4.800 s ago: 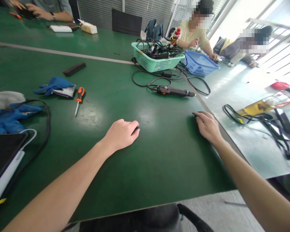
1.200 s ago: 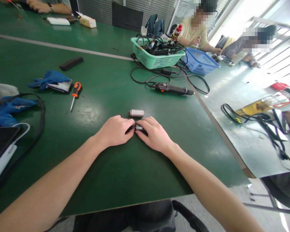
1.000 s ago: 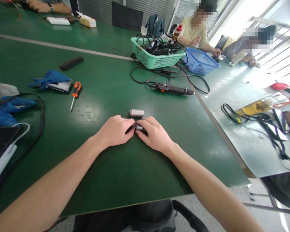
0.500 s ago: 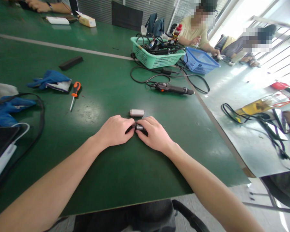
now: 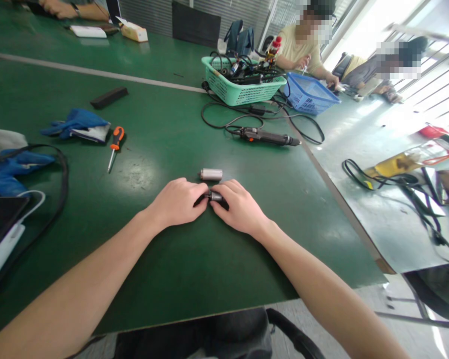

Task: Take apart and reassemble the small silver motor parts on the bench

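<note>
I see my left hand (image 5: 179, 202) and right hand (image 5: 239, 207) meeting on the green table (image 5: 194, 259), both curled, fingertips pinching a small dark part (image 5: 214, 196) between them. A silver cylinder (image 5: 211, 174) lies just beyond the knuckles, untouched; an orange-handled screwdriver (image 5: 114, 147) sits well to the left

The left hand (image 5: 177, 202) and right hand (image 5: 239, 207), once apart, have been brought together on a small dark part (image 5: 215, 197); a silver cylinder (image 5: 211, 174) has been laid just beyond.

A small dark part (image 5: 214, 196) with a silvery collar lies sideways on the green counter (image 5: 179, 279), mostly hidden; a silver cylinder (image 5: 211, 174) lies just beyond, apart.
</note>
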A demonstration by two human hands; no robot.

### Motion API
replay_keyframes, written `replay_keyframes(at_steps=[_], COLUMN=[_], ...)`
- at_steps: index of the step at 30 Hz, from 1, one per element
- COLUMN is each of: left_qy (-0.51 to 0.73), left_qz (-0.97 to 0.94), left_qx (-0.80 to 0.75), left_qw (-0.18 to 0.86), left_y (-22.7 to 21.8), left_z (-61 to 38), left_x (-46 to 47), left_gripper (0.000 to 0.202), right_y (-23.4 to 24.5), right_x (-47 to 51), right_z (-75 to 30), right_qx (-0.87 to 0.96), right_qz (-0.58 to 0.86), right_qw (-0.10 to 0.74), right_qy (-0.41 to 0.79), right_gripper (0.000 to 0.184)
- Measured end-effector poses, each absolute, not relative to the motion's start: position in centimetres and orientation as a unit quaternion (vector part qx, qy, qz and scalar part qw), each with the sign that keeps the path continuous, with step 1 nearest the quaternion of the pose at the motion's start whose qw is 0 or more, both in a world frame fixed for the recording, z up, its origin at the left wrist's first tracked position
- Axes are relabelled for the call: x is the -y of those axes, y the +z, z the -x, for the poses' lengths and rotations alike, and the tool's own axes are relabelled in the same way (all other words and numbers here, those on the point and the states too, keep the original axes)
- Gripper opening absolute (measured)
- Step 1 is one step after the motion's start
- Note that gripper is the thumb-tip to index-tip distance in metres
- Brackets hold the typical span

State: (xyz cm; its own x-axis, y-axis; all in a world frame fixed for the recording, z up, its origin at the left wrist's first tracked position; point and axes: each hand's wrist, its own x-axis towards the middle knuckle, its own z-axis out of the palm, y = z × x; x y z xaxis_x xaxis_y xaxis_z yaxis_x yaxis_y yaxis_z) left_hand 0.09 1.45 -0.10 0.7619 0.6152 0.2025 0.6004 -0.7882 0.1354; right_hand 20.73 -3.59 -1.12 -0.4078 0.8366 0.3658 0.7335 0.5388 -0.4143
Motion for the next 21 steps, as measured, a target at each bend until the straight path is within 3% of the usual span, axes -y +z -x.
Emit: replay_keyframes(at_steps=[21], left_qy=[0.125], left_qz=[-0.930], left_qx=[-0.346], left_qw=[0.026], left_y=[-0.05], left_z=[-0.20], left_x=[-1.30], left_gripper=[0.017], right_y=[-1.01], right_x=[3.61], right_z=[-20.72], right_qx=[0.831], right_qz=[0.471], right_qw=[0.274], right_qy=[0.106], right_gripper=[0.021])
